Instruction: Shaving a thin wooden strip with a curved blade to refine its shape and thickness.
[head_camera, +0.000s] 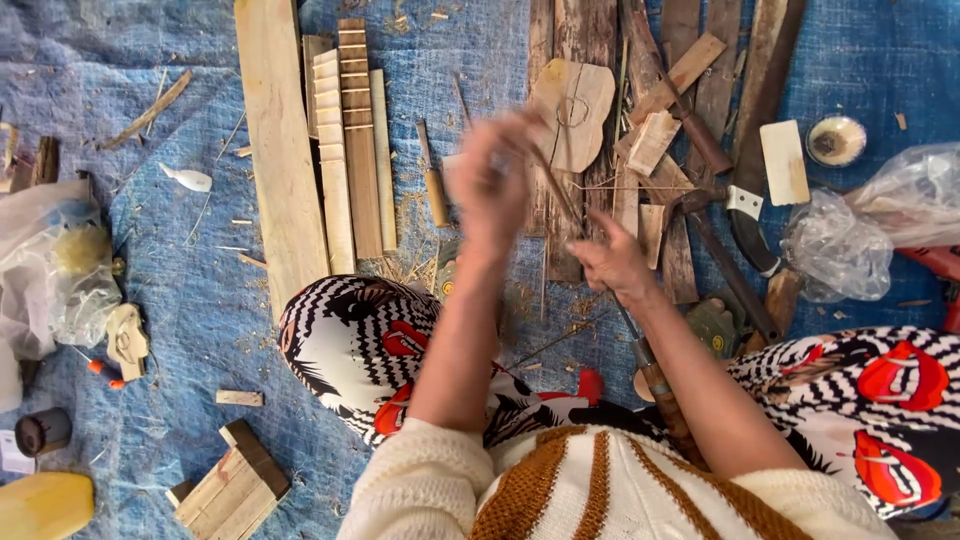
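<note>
A blue tarp (170, 260) covers the ground, strewn with wood shavings, under everything in view. Beyond the left hand, up and to its left, a long pale plank (278, 150) lies flat, with several narrower notched wooden strips (352, 140) just beside it. Beyond the right hand sits a heap of dark weathered boards (700, 100) and small offcuts. Below both hands, the person's knees show in black-and-white patterned trousers (350, 340) with red shapes, and nearer still are the sleeves of a cream and brown knitted sweater (560, 490).

Right of the right hand lie crumpled clear plastic bags (850, 240) and a curved blade with a dark handle (745, 225). Just beyond both hands rests a flat, shield-shaped wooden cutout (575, 110) with pencil lines on it. Far left of the left hand sits a small carved wooden piece (125, 340), and below that a stack of short blocks (235, 485).

The left hand (490, 185) is raised and blurred by motion; its fingers look curled around the upper end of a thin stick (555, 185), though the blur hides the exact grip. The right hand (615, 262) sits lower and to the right, near the left but not touching it, fingers closed on a wooden-handled knife (655, 385) whose handle runs back along the forearm. The stick slants between the two hands.
</note>
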